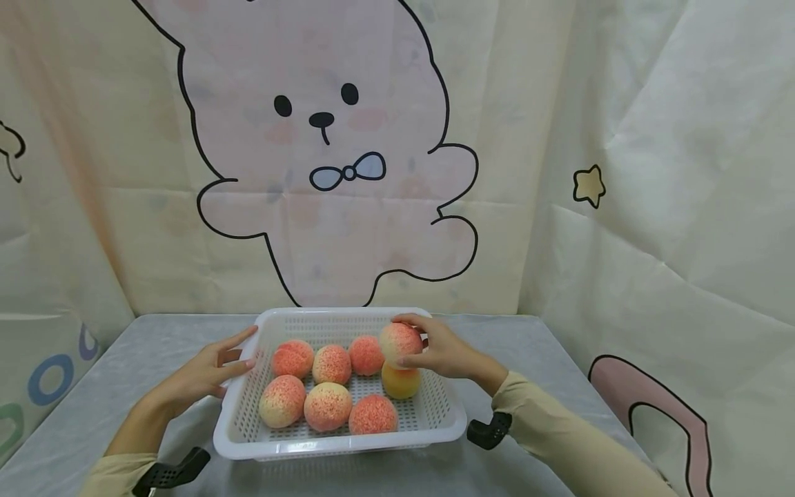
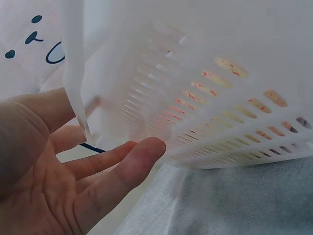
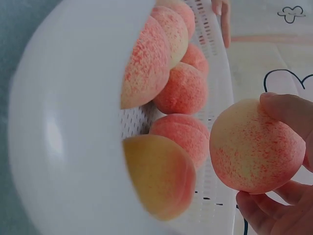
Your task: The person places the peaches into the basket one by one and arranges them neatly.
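Observation:
A peach [image 1: 400, 343], pale with red speckles, is pinched between the thumb and fingers of my right hand [image 1: 444, 348]. It is held over the right side of a white plastic basket [image 1: 338, 447]. In the head view it overlaps a yellow peach [image 1: 401, 382] in the basket; the right wrist view shows that yellow peach [image 3: 159, 174] just beside it. My left hand [image 1: 199, 376] holds the basket's left rim. In the left wrist view its digits [image 2: 120, 183] lie on both sides of the rim.
Several other speckled peaches [image 1: 328, 407] lie in two rough rows in the basket. A grey cloth covers the table [image 1: 497, 345] beneath. Pale curtains with a cartoon bear [image 1: 329, 228] hang behind the table and along both sides.

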Demonstrator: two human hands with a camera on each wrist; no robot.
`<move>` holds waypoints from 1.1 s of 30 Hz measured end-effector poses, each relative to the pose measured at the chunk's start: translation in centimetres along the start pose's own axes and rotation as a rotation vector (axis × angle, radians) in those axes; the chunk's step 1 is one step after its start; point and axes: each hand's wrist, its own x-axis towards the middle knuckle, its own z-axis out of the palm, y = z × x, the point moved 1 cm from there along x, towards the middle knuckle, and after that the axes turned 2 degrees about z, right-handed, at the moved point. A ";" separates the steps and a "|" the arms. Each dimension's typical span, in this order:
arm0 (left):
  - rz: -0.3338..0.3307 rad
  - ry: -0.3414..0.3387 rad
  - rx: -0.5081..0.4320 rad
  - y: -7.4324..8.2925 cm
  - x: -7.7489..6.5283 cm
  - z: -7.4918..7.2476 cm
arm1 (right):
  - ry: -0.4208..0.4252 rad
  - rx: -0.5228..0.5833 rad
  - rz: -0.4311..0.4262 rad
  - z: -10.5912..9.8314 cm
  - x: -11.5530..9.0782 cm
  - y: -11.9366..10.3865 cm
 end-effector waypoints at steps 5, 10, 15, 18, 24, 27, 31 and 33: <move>0.007 0.001 0.003 0.0 0.0 0.0 | -0.027 0.027 0.010 1.1 0.5 -0.4; 0.006 -0.002 0.001 0.1 -0.1 0.1 | -0.067 0.065 -0.002 2.0 1.0 -0.7; 0.009 -0.002 0.008 0.1 -0.1 0.0 | -0.083 0.052 -0.009 2.8 1.4 -1.0; 0.009 -0.005 0.003 0.2 0.0 0.0 | -0.090 0.025 -0.018 3.1 1.5 -1.1; 0.017 -0.009 0.001 0.4 -0.1 0.0 | -0.116 -0.013 -0.031 3.5 1.5 -1.2; 0.017 -0.006 0.005 0.4 -0.1 0.0 | -0.148 -0.015 -0.028 3.8 1.5 -1.1; 0.014 -0.005 0.012 0.4 -0.1 0.1 | -0.194 -0.007 -0.020 4.0 1.4 -1.2; 0.009 -0.002 0.016 0.4 -0.1 0.1 | -0.205 -0.023 -0.032 4.0 1.4 -1.2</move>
